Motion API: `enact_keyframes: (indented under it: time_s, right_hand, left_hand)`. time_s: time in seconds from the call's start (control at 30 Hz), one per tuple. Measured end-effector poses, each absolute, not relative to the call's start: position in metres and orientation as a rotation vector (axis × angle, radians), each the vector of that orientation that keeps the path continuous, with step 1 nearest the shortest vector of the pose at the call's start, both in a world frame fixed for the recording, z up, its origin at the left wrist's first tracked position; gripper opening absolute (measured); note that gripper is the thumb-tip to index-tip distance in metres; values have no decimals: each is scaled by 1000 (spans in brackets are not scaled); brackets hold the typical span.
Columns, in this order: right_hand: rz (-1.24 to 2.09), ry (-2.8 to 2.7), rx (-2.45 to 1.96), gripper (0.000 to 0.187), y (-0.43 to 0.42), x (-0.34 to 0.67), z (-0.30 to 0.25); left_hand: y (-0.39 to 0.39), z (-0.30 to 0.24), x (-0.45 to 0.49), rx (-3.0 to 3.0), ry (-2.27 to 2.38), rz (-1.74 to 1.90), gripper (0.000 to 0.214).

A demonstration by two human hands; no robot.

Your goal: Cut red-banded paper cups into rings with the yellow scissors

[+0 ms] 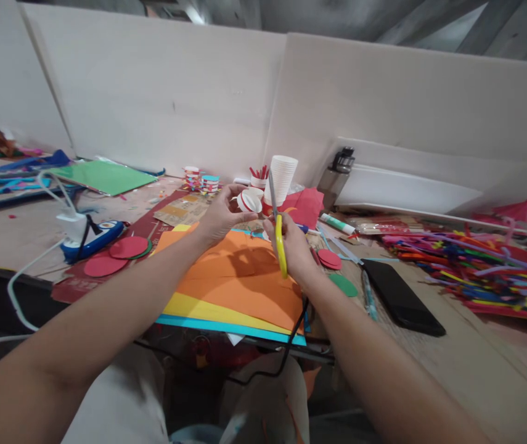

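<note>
My left hand (220, 214) is closed on a small white paper cup (249, 201) with a red band, its round opening tilted towards me. In my right hand (296, 243) is a pair of scissors (281, 250) with yellow handles, the blades pointing up and away. Both hands are above a stack of coloured paper, with an orange sheet (245, 277) on top and yellow and blue edges below. Behind the blades stands a tall stack of white paper cups (284, 176). A cup of red strips (259, 177) is beside that stack.
Red paper circles (106, 264) lie near a blue power strip (94, 239) on the left. To the right are a black phone (402, 296), a glue stick (337, 224) and a heap of pipe cleaners (480, 265). A bottle (337, 176) leans by the white wall panel (383, 105).
</note>
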State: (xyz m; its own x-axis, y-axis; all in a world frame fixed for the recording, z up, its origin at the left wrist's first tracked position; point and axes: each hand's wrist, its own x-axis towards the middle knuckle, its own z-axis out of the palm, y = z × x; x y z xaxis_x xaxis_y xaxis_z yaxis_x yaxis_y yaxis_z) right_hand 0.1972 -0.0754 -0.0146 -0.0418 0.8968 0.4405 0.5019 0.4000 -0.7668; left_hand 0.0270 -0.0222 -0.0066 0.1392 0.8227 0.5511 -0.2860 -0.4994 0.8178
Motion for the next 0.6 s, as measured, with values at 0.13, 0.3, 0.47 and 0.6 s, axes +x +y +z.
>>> enact_keyframes:
  time_s: [0.13,0.3,0.47,0.6]
  right_hand:
    - [383,-1803,-1357,33,-81,194,-8]
    - [309,-1866,-1437,27,-85,192,-4]
    - [232,-1823,-1372,28,-83,197,-2]
    - [162,-1891,-1420,29,-81,199,-5]
  left_hand:
    - [-22,-8,28,1526,568,1533,63]
    - [-22,-11,31,1500,531,1546,60]
    - [-19,-11,30,1388,515,1583,64]
    - [-14,-11,27,1385,531,1683,71]
